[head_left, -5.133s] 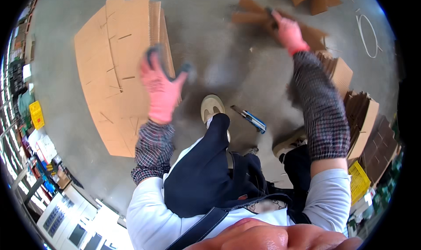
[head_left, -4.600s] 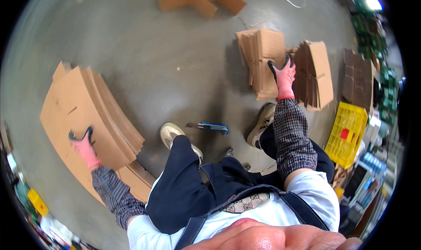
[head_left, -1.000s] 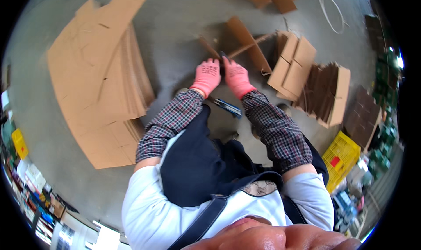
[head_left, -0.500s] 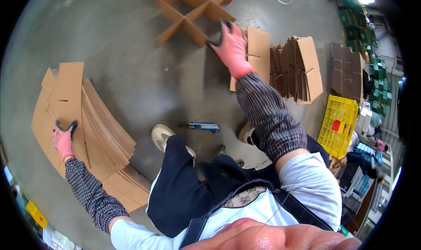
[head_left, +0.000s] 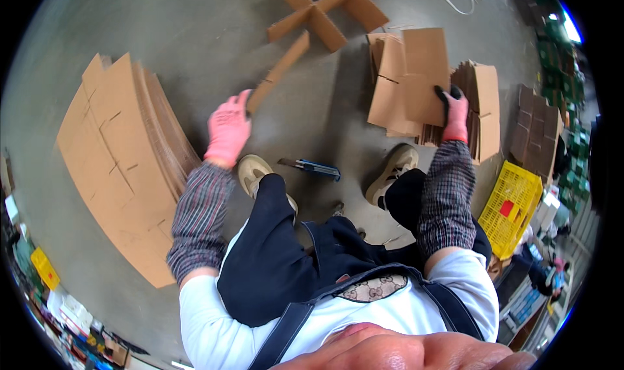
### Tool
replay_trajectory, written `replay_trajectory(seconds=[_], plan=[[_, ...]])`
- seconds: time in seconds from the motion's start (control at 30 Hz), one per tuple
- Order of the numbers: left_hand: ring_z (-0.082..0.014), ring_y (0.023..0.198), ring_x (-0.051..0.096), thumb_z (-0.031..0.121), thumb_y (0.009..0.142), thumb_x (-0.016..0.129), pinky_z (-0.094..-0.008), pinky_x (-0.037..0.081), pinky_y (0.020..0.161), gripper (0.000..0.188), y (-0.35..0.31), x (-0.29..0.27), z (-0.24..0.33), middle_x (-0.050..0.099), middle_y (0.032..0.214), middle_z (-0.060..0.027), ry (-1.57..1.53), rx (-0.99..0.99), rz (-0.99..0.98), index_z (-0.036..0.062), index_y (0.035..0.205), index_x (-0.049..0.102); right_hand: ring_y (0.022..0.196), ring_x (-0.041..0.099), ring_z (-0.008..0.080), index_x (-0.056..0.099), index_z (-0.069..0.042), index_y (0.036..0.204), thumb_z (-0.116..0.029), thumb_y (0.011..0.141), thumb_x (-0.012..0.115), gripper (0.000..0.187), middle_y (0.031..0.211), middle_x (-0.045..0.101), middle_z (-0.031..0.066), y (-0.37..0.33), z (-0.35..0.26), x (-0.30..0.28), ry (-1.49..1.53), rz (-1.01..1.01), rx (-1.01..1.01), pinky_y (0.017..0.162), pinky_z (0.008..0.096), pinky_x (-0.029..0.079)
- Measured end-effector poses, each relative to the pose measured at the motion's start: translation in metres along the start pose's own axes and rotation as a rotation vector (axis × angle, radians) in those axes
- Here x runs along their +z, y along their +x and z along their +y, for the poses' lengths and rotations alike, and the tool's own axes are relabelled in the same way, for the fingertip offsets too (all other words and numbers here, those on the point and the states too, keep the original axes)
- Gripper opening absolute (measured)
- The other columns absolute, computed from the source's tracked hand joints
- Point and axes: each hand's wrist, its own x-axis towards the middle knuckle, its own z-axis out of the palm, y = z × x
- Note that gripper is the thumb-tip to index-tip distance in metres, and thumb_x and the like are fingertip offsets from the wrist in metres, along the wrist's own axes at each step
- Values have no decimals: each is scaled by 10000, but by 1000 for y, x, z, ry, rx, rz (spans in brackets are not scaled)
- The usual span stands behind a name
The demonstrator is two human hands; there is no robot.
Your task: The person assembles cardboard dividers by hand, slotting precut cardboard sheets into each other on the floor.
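Note:
My left hand (head_left: 229,128), in a pink glove with dark fingertips, is closed on the lower end of a slotted cardboard strip (head_left: 281,71), held edge-on above the floor. At the right, my gloved right hand (head_left: 456,112) grips the edge of a flat cardboard piece (head_left: 426,71). That piece overlaps other slotted pieces (head_left: 388,87), and a stack of cardboard pieces (head_left: 486,100) stands beside it. Interlocked cardboard dividers (head_left: 316,9) form crosses on the floor at the far side. To the left lies a fanned stack of large slotted cardboard sheets (head_left: 114,152).
A blue utility knife (head_left: 317,169) lies on the floor between my shoes (head_left: 253,170). Right of my legs is a yellow plastic crate (head_left: 512,207), with a brown cardboard bundle (head_left: 536,126) beyond it. A white strap loop (head_left: 463,6) lies at the far right.
My left hand has left the sheet stack and moved right with a cardboard strip. My right hand has gone from near the dividers to the right-hand pieces and taken hold of one.

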Motion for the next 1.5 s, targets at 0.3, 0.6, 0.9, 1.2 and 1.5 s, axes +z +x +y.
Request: replay_trajectory(seconds=[0.3, 0.6, 0.9, 1.2, 1.5], plan=[[-247, 911, 609, 178, 771, 582, -366, 505, 718, 409, 32, 60, 40, 562, 1142, -70, -21, -57, -34, 168, 1175, 513, 927, 581, 328, 509, -87, 1179, -37, 742, 614, 452, 1047, 576, 138, -132, -135, 192, -591, -189, -670, 761, 384, 491], [-248, 822, 598, 149, 751, 561, -351, 502, 652, 245, 19, 83, 50, 598, 938, -52, -59, 87, 20, 149, 990, 618, 932, 549, 243, 626, -208, 1049, -76, 675, 606, 397, 1111, 517, 27, -210, -117, 210, -935, -603, -818, 718, 349, 498], [-243, 844, 591, 128, 712, 610, -368, 507, 695, 459, 26, 68, 48, 573, 1006, -64, 1, 78, 88, 156, 1160, 517, 971, 568, 271, 499, -187, 1234, -75, 741, 570, 511, 1091, 553, 92, -151, -55, 277, -874, -623, -568, 810, 369, 487], [-272, 1022, 537, 310, 694, 711, -374, 461, 838, 638, -27, 46, 9, 509, 1171, -109, -102, -219, -101, 125, 1244, 445, 1127, 434, 355, 346, -74, 1333, -522, 674, 701, 873, 1224, 425, 194, -75, -66, 126, -897, 164, -101, 895, 494, 389], [-247, 1061, 518, 352, 694, 706, -382, 439, 868, 687, -21, 59, 36, 504, 1180, -69, -98, -200, -53, 156, 1283, 411, 1078, 547, 329, 441, -79, 1278, -458, 584, 800, 868, 1134, 582, 169, -8, 49, 59, -798, 183, 107, 910, 416, 433]])
